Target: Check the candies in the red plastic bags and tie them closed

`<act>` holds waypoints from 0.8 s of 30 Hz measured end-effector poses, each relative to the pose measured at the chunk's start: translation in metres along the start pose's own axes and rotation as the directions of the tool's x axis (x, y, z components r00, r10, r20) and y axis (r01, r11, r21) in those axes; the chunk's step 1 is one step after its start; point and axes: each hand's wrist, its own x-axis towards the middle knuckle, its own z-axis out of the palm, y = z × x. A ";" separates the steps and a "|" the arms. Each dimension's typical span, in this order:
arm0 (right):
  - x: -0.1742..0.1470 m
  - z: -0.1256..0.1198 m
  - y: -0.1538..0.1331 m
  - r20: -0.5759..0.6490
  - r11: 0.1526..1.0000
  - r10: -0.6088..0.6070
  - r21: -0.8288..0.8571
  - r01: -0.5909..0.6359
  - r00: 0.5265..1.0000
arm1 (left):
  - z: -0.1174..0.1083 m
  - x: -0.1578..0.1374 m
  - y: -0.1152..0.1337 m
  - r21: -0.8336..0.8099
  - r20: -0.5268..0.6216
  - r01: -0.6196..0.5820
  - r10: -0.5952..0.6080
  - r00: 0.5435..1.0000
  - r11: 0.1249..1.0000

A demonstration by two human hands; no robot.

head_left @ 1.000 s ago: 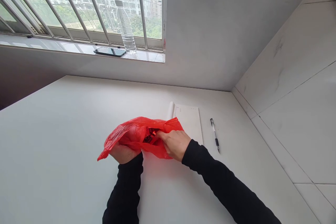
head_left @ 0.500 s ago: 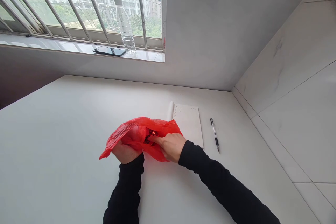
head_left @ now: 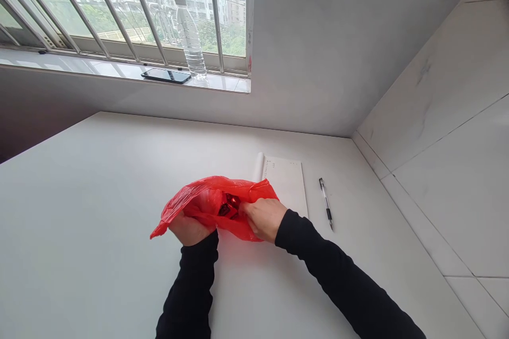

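A thin red plastic bag (head_left: 236,230) is held up over the white table, its mouth facing me. My left hand (head_left: 191,229) holds the bag from the left side; red film covers its fingers. Shiny dark-red foil-wrapped pieces (head_left: 229,206) show inside the opening; their exact kind is unclear. At the right side of the mouth, my right hand (head_left: 265,218) is closed on the bag's edge with its fingers curled, and the fingertips are partly hidden beside the foil pieces.
Behind the bag lies an open notepad (head_left: 287,177), partly covered. A black-capped pen (head_left: 326,204) rests to its right. On the windowsill are a phone (head_left: 167,76) and a clear water bottle (head_left: 192,42). Walls bound the white table (head_left: 99,185) behind and at right.
My right hand has drawn back slightly to the right, and its extended finger has curled in. More of the shiny foil pieces now shows. My left hand has hardly moved.
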 end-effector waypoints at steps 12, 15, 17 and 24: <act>-0.012 -0.010 0.004 -0.064 1.000 -0.003 -0.007 0.003 0.998 | -0.002 -0.002 -0.002 0.014 -0.078 0.012 -0.011 0.997 1.000; -0.012 -0.010 0.004 -0.083 1.000 0.001 -0.003 -0.002 0.997 | -0.001 -0.001 -0.002 0.019 -0.075 0.015 -0.014 0.997 1.000; -0.010 -0.008 0.003 -0.092 1.000 -0.001 0.007 0.002 0.996 | 0.000 0.000 -0.001 0.025 -0.069 0.020 -0.018 0.997 0.999; -0.004 0.001 0.004 0.032 1.000 0.005 -0.009 -0.004 0.999 | -0.003 0.000 -0.003 0.032 -0.131 0.026 -0.021 0.991 0.999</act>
